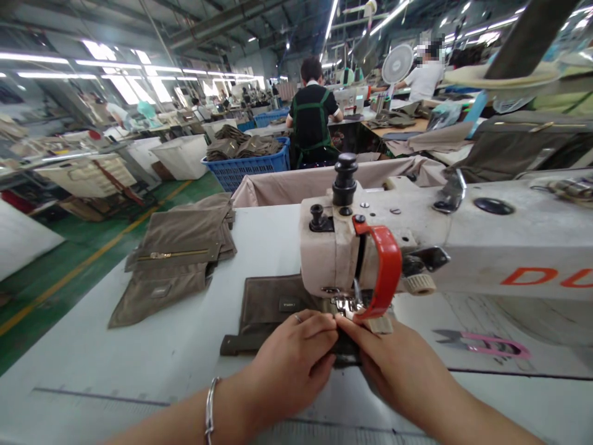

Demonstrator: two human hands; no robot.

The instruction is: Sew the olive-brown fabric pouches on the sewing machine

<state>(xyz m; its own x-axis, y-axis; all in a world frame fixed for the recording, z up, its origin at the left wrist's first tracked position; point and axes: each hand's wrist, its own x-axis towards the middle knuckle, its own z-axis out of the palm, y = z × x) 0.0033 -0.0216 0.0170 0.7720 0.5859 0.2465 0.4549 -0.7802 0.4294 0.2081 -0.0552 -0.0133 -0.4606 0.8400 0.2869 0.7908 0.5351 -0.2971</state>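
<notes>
A dark olive-brown fabric piece (269, 303) with a small label lies flat under the head of a white sewing machine (324, 253). My left hand (296, 355) has its fingers bent and pressed together on the piece's near edge, just left of the presser foot (345, 304). Close beside it, my right hand (393, 355) grips the same edge, thumb toward the left fingertips. Both hands are closed on the fabric near the needle area. A red guard (386, 272) stands in front of the needle and partly hides it.
Pink-handled thread snips (486, 344) lie right of my right hand. Stacked brown fabric pieces with zippers (180, 247) rest on the white table (106, 371) at left. Beyond are a blue basket (252, 170) of pieces and a seated person (315, 117).
</notes>
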